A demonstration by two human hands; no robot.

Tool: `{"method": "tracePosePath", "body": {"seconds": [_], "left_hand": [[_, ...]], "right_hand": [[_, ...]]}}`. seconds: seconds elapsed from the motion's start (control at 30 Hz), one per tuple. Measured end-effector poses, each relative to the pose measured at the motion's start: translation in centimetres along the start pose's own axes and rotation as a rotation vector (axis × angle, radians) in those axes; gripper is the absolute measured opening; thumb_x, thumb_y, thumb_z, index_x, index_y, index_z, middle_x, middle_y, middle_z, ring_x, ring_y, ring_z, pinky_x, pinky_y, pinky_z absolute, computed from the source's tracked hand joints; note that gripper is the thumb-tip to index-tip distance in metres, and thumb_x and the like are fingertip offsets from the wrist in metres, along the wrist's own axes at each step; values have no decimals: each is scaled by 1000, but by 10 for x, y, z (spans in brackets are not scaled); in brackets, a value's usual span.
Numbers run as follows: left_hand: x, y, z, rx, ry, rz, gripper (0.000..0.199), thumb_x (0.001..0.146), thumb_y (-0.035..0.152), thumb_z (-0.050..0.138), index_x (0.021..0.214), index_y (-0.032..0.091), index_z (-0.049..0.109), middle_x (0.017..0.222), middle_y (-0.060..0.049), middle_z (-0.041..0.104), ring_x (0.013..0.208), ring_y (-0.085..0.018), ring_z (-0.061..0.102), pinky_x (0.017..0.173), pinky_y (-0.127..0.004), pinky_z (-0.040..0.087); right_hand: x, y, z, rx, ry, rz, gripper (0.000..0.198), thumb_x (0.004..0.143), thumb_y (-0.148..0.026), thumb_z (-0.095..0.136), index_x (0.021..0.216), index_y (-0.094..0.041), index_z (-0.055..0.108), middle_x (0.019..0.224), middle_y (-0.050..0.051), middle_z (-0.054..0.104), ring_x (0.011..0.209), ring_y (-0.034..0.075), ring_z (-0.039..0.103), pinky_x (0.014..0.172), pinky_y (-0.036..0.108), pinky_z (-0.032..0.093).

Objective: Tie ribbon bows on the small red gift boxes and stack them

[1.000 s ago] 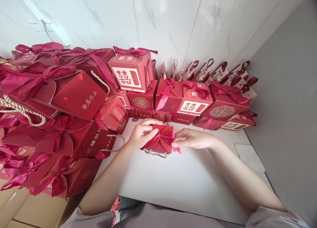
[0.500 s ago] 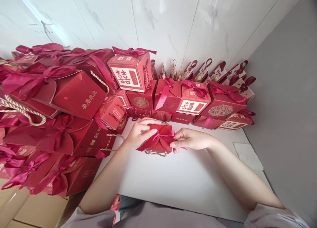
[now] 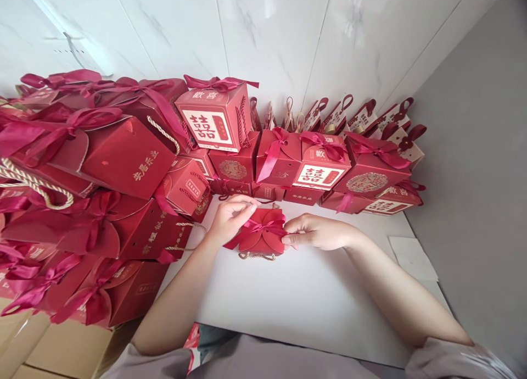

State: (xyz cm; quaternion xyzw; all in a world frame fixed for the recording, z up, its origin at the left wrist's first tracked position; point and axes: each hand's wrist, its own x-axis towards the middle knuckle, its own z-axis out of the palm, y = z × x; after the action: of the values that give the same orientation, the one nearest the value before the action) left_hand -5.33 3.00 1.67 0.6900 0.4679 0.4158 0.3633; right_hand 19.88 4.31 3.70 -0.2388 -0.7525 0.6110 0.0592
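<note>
A small red gift box (image 3: 262,243) with curved top flaps stands on the white table in front of me. Around it a magenta ribbon (image 3: 263,226) is tied in a bow, and a cream rope handle (image 3: 257,256) hangs at its near side. My left hand (image 3: 233,218) is at the box's upper left, fingers stretched out and thumb near them, just off the bow. At the right side, my right hand (image 3: 310,232) pinches the bow's right part between thumb and forefinger; the exact grip is partly hidden.
Ribboned red boxes (image 3: 135,159) are stacked high on the left. More boxes (image 3: 280,154) line the back against the marble-patterned wall (image 3: 272,38). The white table (image 3: 296,296) has a pale paper piece (image 3: 411,258) at right. Cardboard cartons (image 3: 61,346) stand at lower left.
My left thumb has lifted off the bow's left loop and moved up and left toward the fingers. The box has shifted very slightly left. My right hand stays at the bow's right side.
</note>
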Motion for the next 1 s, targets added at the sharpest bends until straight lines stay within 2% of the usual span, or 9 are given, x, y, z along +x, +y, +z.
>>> {"method": "tracePosePath", "body": {"seconds": [0.27,0.43,0.63,0.7,0.8,0.9,1.0], "left_hand": [[2,-4,-1,96,-1,18,44,90,31,56,49,17,48,98,-5,70,94,-18,65,87,-33,46],[0,2,-2,171,-19,82,45,90,29,56,49,17,44,98,-5,70,95,-18,63,89,-34,44],[-1,6,-10,93,-264,43,38,73,34,76,60,18,45,121,-10,63,113,-26,60,99,-40,43],[-1,6,-12,79,-304,34,40,70,35,79,61,18,45,125,-10,61,115,-27,59,100,-41,43],[-1,8,-14,89,-324,43,42,67,35,81,61,18,43,125,-9,61,119,-27,57,102,-41,42],[-1,9,-14,83,-338,57,42,67,34,82,63,18,43,124,-10,61,121,-27,55,102,-40,41],[-2,10,-15,85,-340,61,41,67,34,82,64,18,44,125,-9,60,120,-27,55,102,-40,42]], "right_hand": [[-2,0,-2,-11,-12,34,44,93,-51,51,73,-15,66,69,1,61,68,13,52,66,25,39],[-3,0,-4,-9,-48,55,46,93,-52,51,71,-15,68,82,4,69,74,15,57,73,26,41],[-18,1,-17,-224,-105,149,34,88,-48,59,81,-17,70,75,2,67,65,15,56,61,25,39],[-24,0,-21,-237,-40,149,29,88,-45,59,85,-18,67,78,3,68,69,16,59,61,26,41],[-25,-5,-21,-138,134,127,31,94,-47,51,94,-18,61,81,5,69,73,17,64,67,27,46],[-20,-10,-15,7,259,112,36,94,-54,48,99,-19,56,71,1,65,60,14,62,62,27,49],[-15,-14,-8,24,337,109,39,93,-58,49,99,-20,56,64,-4,58,47,9,52,52,24,45]]}}
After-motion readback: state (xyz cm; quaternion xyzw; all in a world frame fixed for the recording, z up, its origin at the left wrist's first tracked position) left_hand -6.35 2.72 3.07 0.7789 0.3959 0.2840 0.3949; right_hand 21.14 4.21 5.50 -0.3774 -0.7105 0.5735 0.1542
